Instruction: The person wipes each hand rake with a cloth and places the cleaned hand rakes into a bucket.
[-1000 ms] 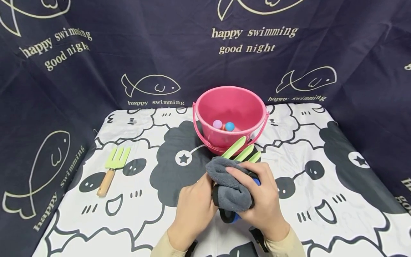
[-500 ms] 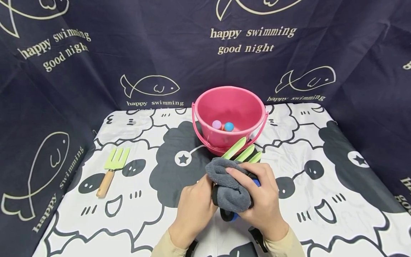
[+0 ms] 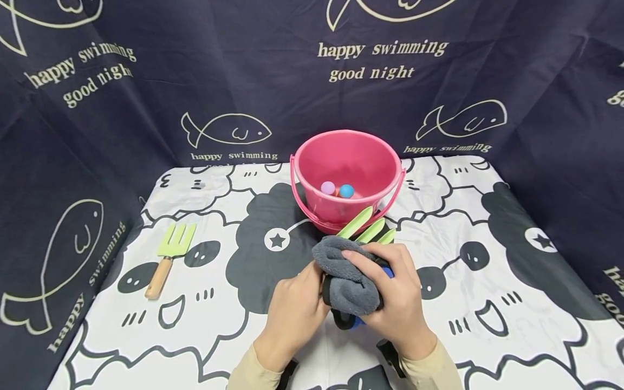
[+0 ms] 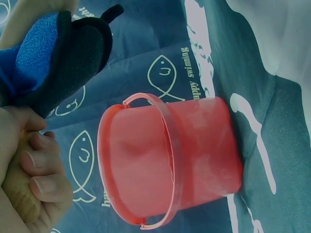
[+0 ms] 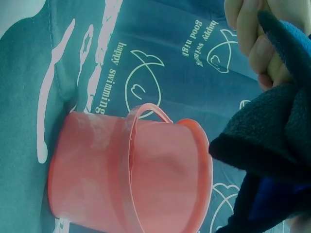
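Observation:
Both hands are together in front of the pink bucket (image 3: 319, 211) in the head view. My left hand (image 3: 294, 309) grips the wooden handle (image 4: 22, 189) of a garden hand rake, fingers curled round it in the left wrist view. The rake's green prongs (image 3: 356, 223) point away, toward the bucket. My right hand (image 3: 402, 298) holds a folded grey cloth (image 3: 356, 295) with black edging and a blue side (image 4: 36, 53), wrapped about the rake's neck. Its fingers press on the cloth's top. Where prongs and handle join is hidden under the cloth.
A purple ball (image 3: 328, 188) and a blue ball (image 3: 346, 191) lie inside the bucket, whose handle hangs down at the front. A green garden fork (image 3: 174, 241) with a wooden handle lies on the left of the patterned tablecloth (image 3: 229, 341). Dark fabric (image 3: 292, 81) hangs behind.

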### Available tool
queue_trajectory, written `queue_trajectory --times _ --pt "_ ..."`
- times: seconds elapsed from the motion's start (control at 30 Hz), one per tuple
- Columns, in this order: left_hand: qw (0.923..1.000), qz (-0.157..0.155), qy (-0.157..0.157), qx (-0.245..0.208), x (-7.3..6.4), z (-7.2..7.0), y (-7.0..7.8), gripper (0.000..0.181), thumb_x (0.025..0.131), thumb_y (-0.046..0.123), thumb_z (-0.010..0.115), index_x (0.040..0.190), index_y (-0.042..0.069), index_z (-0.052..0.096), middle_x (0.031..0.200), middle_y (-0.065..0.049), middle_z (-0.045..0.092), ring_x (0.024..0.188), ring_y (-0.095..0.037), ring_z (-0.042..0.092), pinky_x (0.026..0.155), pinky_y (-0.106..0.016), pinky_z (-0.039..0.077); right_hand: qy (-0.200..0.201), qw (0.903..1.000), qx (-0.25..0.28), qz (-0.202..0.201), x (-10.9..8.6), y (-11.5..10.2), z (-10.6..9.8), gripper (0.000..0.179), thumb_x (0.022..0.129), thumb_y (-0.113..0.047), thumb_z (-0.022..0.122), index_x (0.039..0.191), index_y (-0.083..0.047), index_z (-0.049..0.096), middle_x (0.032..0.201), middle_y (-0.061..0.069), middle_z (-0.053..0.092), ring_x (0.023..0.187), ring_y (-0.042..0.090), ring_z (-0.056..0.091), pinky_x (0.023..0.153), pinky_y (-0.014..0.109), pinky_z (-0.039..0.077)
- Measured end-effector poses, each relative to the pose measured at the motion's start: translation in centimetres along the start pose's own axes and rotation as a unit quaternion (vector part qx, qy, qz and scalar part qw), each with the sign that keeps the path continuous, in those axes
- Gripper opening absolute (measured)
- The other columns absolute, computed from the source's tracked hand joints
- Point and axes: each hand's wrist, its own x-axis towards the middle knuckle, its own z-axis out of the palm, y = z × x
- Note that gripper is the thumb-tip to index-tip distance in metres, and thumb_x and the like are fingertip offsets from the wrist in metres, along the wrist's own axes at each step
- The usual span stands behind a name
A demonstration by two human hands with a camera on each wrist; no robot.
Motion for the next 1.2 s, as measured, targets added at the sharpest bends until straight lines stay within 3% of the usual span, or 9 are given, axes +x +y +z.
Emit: queue_trajectory --times 0.23,0.43,0.57,0.8,1.0,1.2 --pt "0.9998 0.007 0.006 -0.015 0.1 0.1 -0.1 0.023 0.079 0.013 0.074 0.095 0.008 0.059 0.080 0.000 0.064 0.059 -0.018 0.066 0.050 -0.033 0.048 0.019 0.9998 -0.006 -0.006 0.2 0.1 0.0 0.036 0.094 -0.041 0.069 0.107 -0.008 0.078 0.099 0.020 0.066 0.086 0.032 0.057 0.082 0.039 0.045" --pt "0.9996 0.010 0.014 -0.022 0.3 0.0 -0.2 0.020 0.079 0.012 0.072 0.090 0.010 0.055 0.071 0.004 0.051 0.049 -0.013 0.048 0.045 -0.029 0.042 0.037 0.9992 -0.013 -0.002 0.3 0.3 0.0 0.038 0.095 -0.042 0.068 0.104 -0.007 0.078 0.098 0.021 0.066 0.084 0.033 0.057 0.081 0.039 0.046" --pt "0.9996 0.009 0.016 -0.024 0.3 0.0 -0.1 0.017 0.082 0.014 0.070 0.095 0.011 0.059 0.073 0.007 0.054 0.046 -0.010 0.045 0.044 -0.026 0.041 0.056 0.9982 -0.018 0.009 0.5 0.5 -0.1 0.040 0.094 -0.043 0.069 0.104 -0.005 0.077 0.097 0.023 0.067 0.084 0.035 0.058 0.083 0.037 0.047" --pt "0.9996 0.010 0.021 -0.015 0.2 -0.1 0.0 0.016 0.088 0.025 0.070 0.096 0.013 0.062 0.071 0.008 0.058 0.044 -0.011 0.051 0.044 -0.027 0.044 0.099 0.9929 -0.011 0.065 0.6 1.1 -0.8 0.040 0.090 -0.039 0.072 0.103 -0.002 0.077 0.098 0.026 0.064 0.088 0.035 0.060 0.097 0.022 0.046" --pt "0.9998 0.009 0.020 -0.004 0.1 0.0 0.1 0.015 0.089 0.027 0.069 0.094 0.014 0.062 0.073 0.008 0.058 0.043 -0.012 0.051 0.044 -0.028 0.044 0.122 0.9859 -0.003 0.115 0.4 1.5 -1.3 0.038 0.079 -0.028 0.077 0.104 0.001 0.076 0.101 0.027 0.063 0.097 0.029 0.062 0.099 0.021 0.046" --pt "0.9996 0.004 0.026 0.012 0.2 0.1 0.1 0.018 0.085 0.028 0.073 0.092 0.015 0.062 0.067 0.009 0.058 0.041 -0.011 0.048 0.042 -0.027 0.041 0.154 0.9762 -0.016 0.152 0.5 1.9 -1.5 0.039 0.080 -0.030 0.080 0.104 0.000 0.077 0.102 0.025 0.063 0.101 0.021 0.062 0.099 0.023 0.045"
